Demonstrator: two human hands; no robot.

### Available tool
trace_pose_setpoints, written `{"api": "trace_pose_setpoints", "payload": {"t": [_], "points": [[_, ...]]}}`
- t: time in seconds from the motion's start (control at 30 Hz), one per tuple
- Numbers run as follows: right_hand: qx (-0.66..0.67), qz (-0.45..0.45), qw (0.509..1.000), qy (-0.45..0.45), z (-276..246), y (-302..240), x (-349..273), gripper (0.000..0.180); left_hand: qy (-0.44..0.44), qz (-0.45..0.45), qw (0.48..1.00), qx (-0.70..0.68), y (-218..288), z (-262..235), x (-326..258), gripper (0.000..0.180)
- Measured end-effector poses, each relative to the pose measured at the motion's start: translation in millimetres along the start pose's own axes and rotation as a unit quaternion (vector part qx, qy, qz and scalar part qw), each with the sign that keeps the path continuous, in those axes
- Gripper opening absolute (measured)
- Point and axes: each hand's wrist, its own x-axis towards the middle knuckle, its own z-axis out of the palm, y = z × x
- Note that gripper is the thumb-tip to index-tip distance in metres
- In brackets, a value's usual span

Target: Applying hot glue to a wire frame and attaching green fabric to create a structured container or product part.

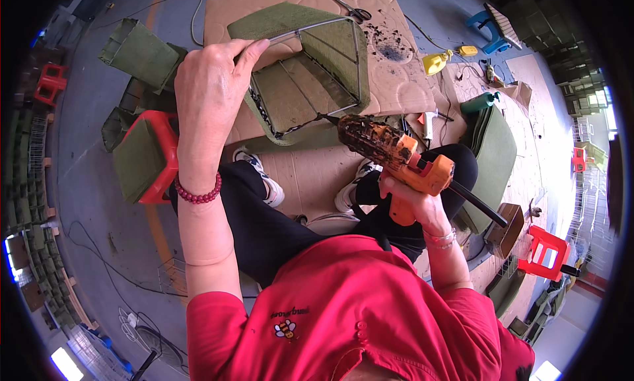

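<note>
An orange glue gun (432, 176), its front caked in dark residue, is in my right hand (415, 197), the fingers wrapped round its handle. A black glue stick (481, 204) juts from its rear. The nozzle points left and meets, or nearly meets, the lower corner of a grey wire frame (357, 51). That frame lies inside a green fabric box (281, 23) with slanted sides, and dark glue marks its lower and left edges. My left hand (214, 74) pinches the upper left rim, thumb along the wire. What lies under its fingers is hidden.
The box rests on a cardboard-covered work surface (221, 14), with scissors (360, 14) and dark scraps (391, 52). To the right are a yellow bottle (436, 63), a white glue gun (429, 125) and stacked green panels (498, 140). Left stand a red stool (170, 173) and green boxes (135, 51).
</note>
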Motion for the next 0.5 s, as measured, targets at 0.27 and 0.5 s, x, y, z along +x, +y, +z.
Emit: {"api": "trace_pose_setpoints", "payload": {"t": [0.27, 0.5], "points": [[0.081, -0.003, 0.997, 0.017, 3, -10, -1, 0.017, -0.006, 0.004, 1.0, 0.011, 0, 0, 0, 0.035], [0.062, -0.005, 0.998, 0.024, -2, -10, -2, 0.024, 0.028, 0.031, 0.998, -0.036, -8, 7, -1, 0.036]]}}
